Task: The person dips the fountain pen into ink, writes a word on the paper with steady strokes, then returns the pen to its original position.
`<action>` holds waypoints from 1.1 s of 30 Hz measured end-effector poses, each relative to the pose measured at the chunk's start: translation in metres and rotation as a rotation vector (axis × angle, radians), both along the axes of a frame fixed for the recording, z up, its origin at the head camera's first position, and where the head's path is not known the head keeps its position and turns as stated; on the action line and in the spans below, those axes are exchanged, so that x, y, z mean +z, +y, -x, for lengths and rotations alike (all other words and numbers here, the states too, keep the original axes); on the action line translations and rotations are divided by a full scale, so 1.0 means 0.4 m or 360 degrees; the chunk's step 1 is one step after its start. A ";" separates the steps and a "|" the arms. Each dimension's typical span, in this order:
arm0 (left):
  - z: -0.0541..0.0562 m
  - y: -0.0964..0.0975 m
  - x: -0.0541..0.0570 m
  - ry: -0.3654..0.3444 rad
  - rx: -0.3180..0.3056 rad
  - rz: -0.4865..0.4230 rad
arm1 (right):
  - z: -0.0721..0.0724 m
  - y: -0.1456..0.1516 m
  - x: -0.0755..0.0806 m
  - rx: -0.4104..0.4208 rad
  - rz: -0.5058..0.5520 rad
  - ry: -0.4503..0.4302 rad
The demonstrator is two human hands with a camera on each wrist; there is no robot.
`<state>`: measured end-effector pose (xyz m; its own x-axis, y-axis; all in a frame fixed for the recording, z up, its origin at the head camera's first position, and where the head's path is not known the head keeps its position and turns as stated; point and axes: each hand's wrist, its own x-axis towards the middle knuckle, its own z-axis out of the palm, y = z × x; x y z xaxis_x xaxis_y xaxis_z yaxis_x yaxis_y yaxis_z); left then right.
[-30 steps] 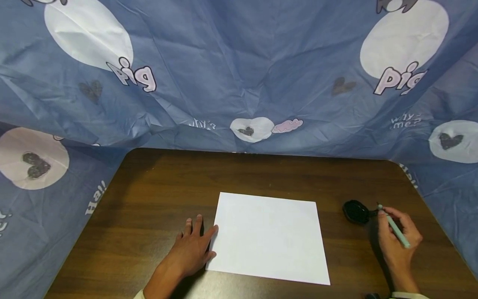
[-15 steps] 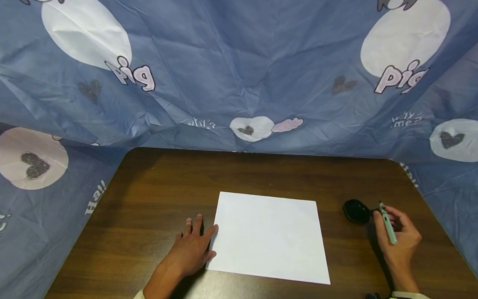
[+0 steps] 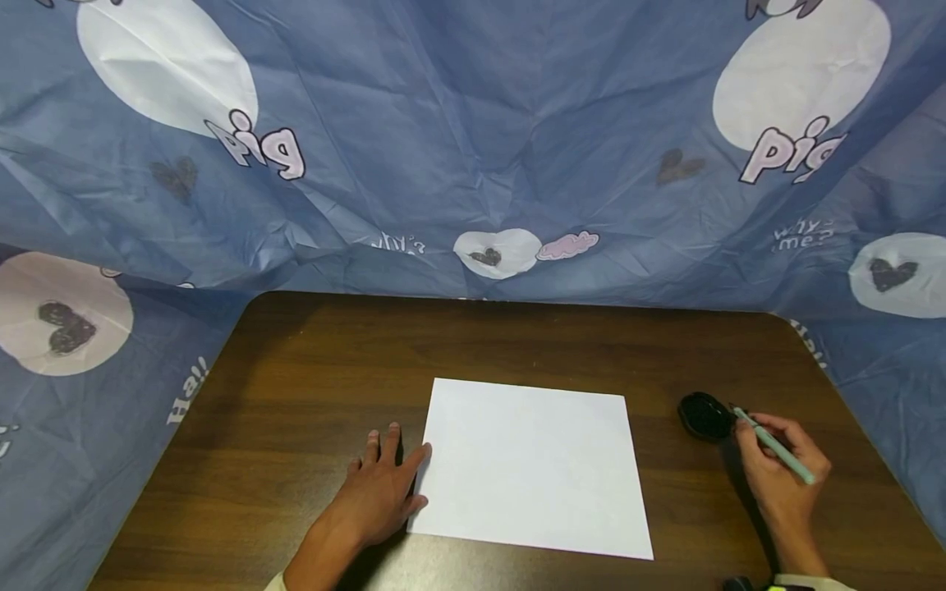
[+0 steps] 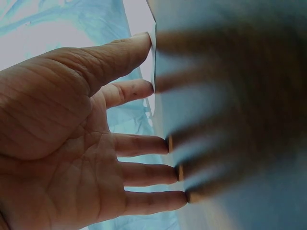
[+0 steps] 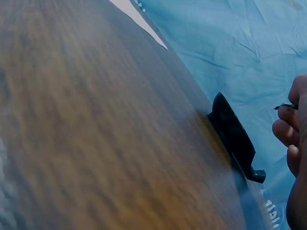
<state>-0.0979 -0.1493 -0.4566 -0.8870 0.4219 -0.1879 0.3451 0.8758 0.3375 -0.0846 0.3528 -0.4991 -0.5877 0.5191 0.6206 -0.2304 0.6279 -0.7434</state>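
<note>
"What do I have on the head camera?"

"A plain white rectangular paper sheet [image 3: 532,468], flat on a dark brown wood-grain table [image 3: 310,427]. The left hand [image 3: 377,492] lies spread at its left edge, I judge to steady it. The right hand [image 3: 782,490] pinches a slim mint-green pen [image 3: 776,447], tilted, beside a small round black dish with a stubby handle [image 3: 705,417]; having the dish on that side probably saves reaching across."

"Left wrist?"

"I see straight, parted fingers gripping nothing. Thumb and index touch the sheet's edge; the other fingertips rest on the table."

"Right wrist?"

"Curled fingers near the pen's dark tip, apart from the dish. Holding so far forward likely gives control."
</note>
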 end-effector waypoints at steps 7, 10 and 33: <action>0.005 0.001 0.003 -0.0046 0.0014 0.0003 | -0.004 -0.008 -0.004 0.0024 0.0036 -0.0028; 0.002 -0.003 0.002 -0.0124 0.0034 0.0015 | -0.014 -0.015 -0.012 0.0033 0.0064 -0.0069; 0.011 0.009 0.002 -0.0198 0.0092 0.0032 | -0.006 0.000 -0.006 -0.0002 0.0071 -0.0180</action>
<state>-0.1025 -0.1459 -0.4557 -0.8790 0.3660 -0.3058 0.2507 0.9000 0.3565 -0.0820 0.3526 -0.5016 -0.6521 0.5452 0.5268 -0.1429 0.5941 -0.7916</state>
